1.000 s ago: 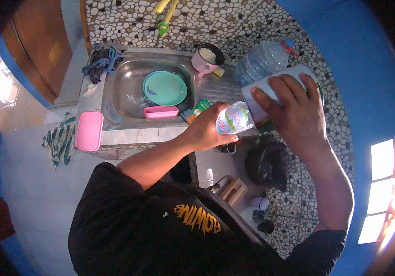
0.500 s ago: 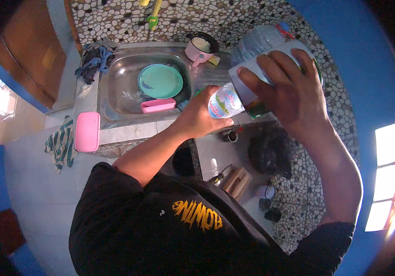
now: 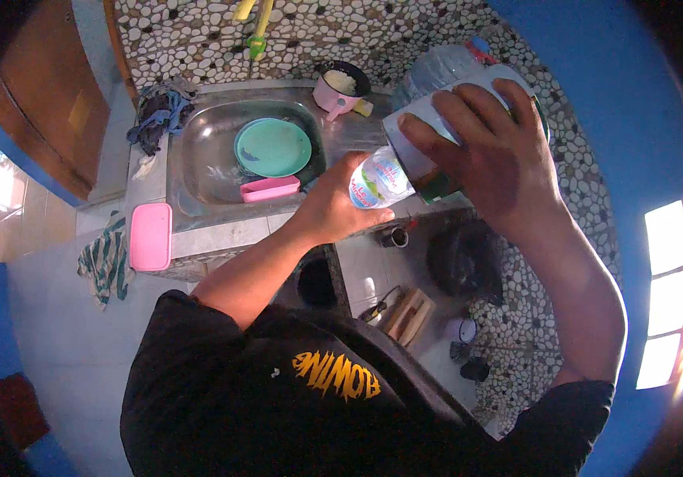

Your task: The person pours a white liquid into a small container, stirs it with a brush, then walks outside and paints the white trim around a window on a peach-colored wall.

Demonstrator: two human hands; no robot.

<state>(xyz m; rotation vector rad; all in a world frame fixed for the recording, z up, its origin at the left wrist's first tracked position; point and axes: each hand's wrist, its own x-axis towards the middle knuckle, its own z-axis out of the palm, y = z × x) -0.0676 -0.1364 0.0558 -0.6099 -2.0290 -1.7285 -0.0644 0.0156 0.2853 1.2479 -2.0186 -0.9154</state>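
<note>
Shifted slightly toward ten o'clock since the earlier frame: everything held, along with the surroundings, so probably in large part a turn of the head. Leftmost of note, at nine o'clock from the hands, a steel sink (image 3: 206, 151) with turquoise dishes (image 3: 278, 147) inside. Next, left hand (image 3: 329, 199), thumb and forefinger curved around a clear labelled bottle (image 3: 379, 179); other fingers hidden, cannot tell how set. Keep that hold firm but light, so as not to buckle plastic apparently thin. At eleven o'clock from the bottle, a pink pot (image 3: 335, 102), well apart. Toward two o'clock, a pale canister (image 3: 410, 159), tilted, lower end right at the bottle; cannot tell whether truly touching, nor see any contents passing. Hold both ends lined up and change the tilt gradually, never with a jerk. At one o'clock, partly behind the canister, a large clear jug (image 3: 429, 67); best not to knock it. Farthest right, at three o'clock, right hand (image 3: 512, 171), four digits spread over the canister's upper side, underside support out of sight. Turn mainly from this wrist, with the left as fixed point.
</note>
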